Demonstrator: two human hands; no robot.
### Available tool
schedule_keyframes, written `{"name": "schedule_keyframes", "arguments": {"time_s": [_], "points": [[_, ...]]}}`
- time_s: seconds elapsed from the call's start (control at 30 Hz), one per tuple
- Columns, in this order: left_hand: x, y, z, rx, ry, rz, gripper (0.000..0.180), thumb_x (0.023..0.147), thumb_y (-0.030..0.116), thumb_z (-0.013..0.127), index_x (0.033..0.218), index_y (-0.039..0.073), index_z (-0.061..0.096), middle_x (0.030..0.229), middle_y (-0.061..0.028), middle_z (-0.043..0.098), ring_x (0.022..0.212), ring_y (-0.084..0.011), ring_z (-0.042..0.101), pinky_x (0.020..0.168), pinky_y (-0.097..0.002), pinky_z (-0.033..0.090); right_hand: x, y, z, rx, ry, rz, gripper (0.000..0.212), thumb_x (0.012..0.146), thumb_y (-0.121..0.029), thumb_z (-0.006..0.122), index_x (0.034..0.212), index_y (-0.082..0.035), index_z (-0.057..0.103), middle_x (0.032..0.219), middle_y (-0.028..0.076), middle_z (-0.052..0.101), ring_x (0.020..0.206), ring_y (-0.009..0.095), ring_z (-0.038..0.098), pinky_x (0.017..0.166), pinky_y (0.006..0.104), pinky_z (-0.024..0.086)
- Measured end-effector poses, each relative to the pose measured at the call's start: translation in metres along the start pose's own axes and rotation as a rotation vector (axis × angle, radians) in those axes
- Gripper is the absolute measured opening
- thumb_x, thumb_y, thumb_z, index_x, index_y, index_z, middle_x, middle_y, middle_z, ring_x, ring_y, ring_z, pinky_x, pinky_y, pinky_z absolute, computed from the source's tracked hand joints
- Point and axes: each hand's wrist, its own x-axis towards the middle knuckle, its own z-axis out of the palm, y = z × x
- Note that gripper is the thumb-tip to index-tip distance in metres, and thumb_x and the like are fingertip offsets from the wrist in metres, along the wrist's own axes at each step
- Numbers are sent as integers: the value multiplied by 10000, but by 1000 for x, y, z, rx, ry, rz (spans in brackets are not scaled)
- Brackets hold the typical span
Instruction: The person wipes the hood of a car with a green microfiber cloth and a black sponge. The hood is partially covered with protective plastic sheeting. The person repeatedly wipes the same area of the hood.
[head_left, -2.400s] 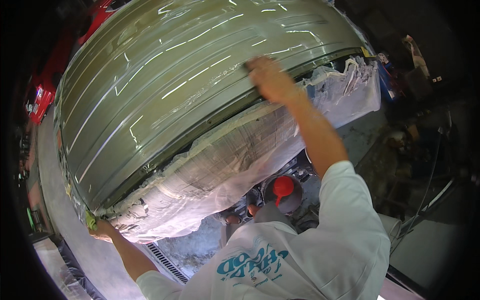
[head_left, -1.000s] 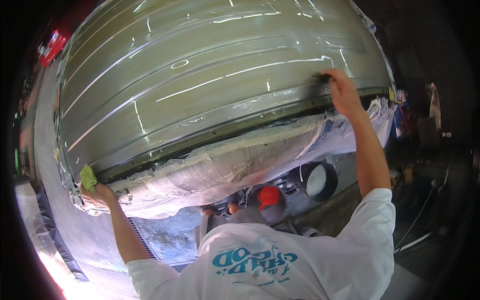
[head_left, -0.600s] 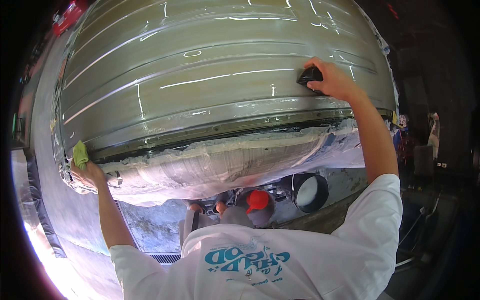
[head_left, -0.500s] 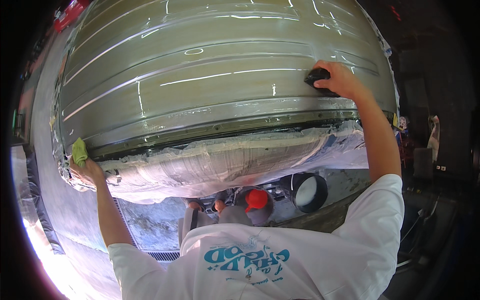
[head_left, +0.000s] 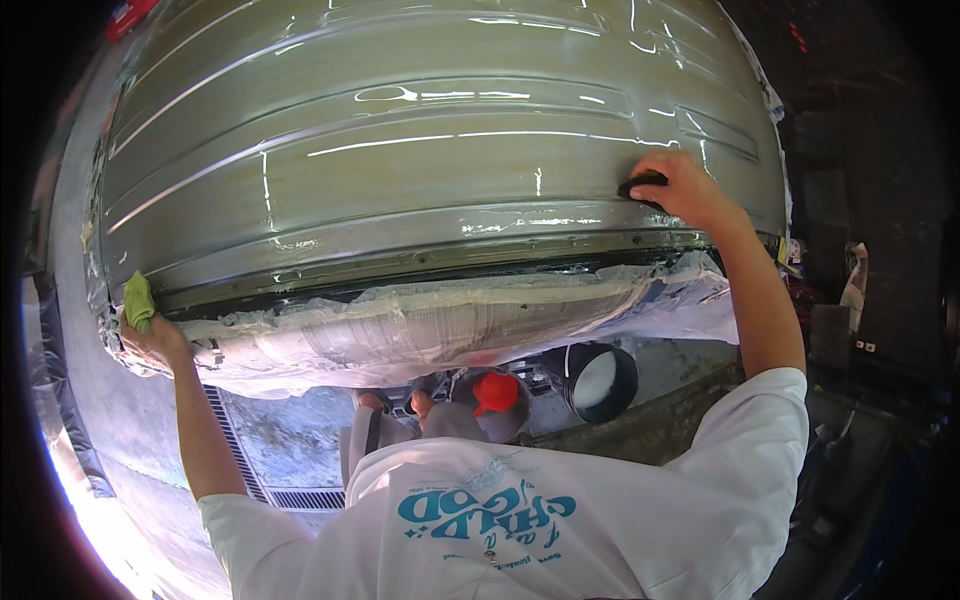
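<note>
A wet, glossy olive-grey ribbed panel [head_left: 400, 180], looking like a vehicle roof, spreads out in front of me. My right hand [head_left: 688, 192] grips a small black pad [head_left: 645, 187] and holds it against the panel near its right front part; the fingers partly cover the pad. Over at the front left corner, my left hand [head_left: 155, 342] is closed round a crumpled lime-green cloth [head_left: 138, 298] and rests on the edge. Pale masking film [head_left: 450, 325] hangs along the near side below the panel's dark seam.
By my feet stand a black bucket [head_left: 625, 380] with whitish liquid in it and a greyish bucket [head_left: 515, 418] holding a red scoop [head_left: 495, 391]. A floor drain grate [head_left: 305, 499] runs at lower left. Something red [head_left: 130, 15] sits beyond the far left corner.
My right hand has drawn the black pad toward me, nearer the panel's front edge. The left hand stays at the corner with the cloth. The whole view has shifted slightly.
</note>
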Motion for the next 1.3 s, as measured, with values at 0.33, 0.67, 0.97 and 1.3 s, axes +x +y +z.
{"name": "schedule_keyframes", "arguments": {"time_s": [0.33,0.67,0.97,1.3], "points": [[10,3,11,43,-55,-30,546,917,149,740,1431,53,583,1357,-170,619,1281,-380,551,1131,-520,405,148,-175,114,171,206,-731,50,909,-139,694,892,-123,651,954,79,635,1009,327,648,999,545,496],[6,5,6,36,-53,-43,550,928,214,723,1428,36,581,1352,-183,613,1311,-391,524,1156,-537,375,-27,42,-13,-40,22,-24,122,894,-124,794,986,-68,736,990,91,698,1033,337,679,943,460,526],[-1,15,-7,-27,-14,-90,536,924,176,746,1412,36,574,1314,-188,606,1237,-391,562,1105,-525,430,74,-88,33,43,-114,-375,93,904,-119,758,944,-75,688,976,107,674,1023,361,654,919,499,494],[7,60,-13,-52,-77,-166,520,954,141,734,1435,74,548,1321,-167,582,1280,-385,543,1125,-530,424,286,-453,183,139,293,-597,78,871,-86,698,907,-99,766,934,184,748,936,396,746,854,511,602]]}}
